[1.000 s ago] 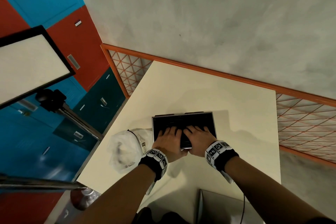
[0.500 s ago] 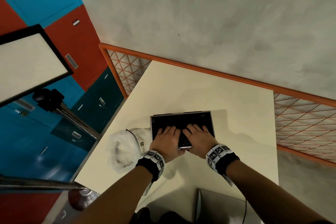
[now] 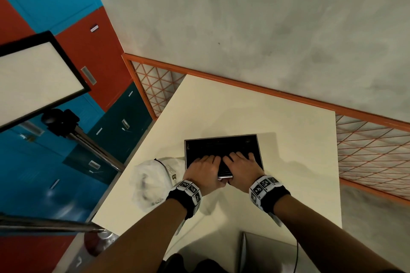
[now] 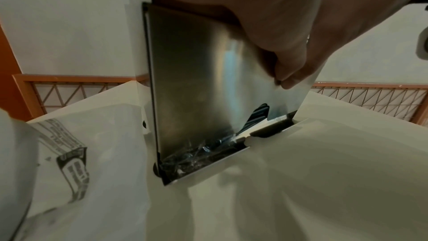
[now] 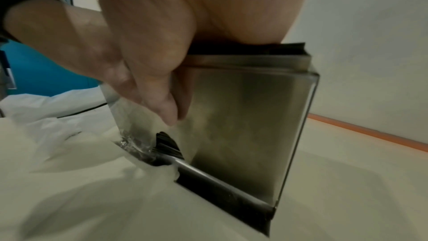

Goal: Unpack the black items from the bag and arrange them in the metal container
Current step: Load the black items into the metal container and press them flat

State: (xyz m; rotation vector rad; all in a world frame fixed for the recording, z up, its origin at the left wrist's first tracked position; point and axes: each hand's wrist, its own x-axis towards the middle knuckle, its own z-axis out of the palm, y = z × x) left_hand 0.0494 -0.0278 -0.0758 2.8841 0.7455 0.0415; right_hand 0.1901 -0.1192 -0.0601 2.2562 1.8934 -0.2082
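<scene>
A rectangular metal container (image 3: 221, 136) stands on the cream table (image 3: 288, 139), filled with black items (image 3: 221, 147). My left hand (image 3: 205, 166) and right hand (image 3: 241, 165) lie side by side on the black items with straight fingers, pressing on them. In the left wrist view the left thumb (image 4: 289, 61) rests against the container's shiny front wall (image 4: 197, 80). The right thumb (image 5: 157, 89) does the same on the wall (image 5: 243, 116). Black items (image 5: 167, 144) show through a notch at the wall's base. The crumpled white bag (image 3: 153, 182) lies just left of the container.
A light panel (image 3: 33, 77) on a tripod (image 3: 93, 148) stands left of the table. An orange mesh railing (image 3: 366, 153) runs behind and to the right. A grey flat object (image 3: 266, 250) with a cable sits at the table's near edge.
</scene>
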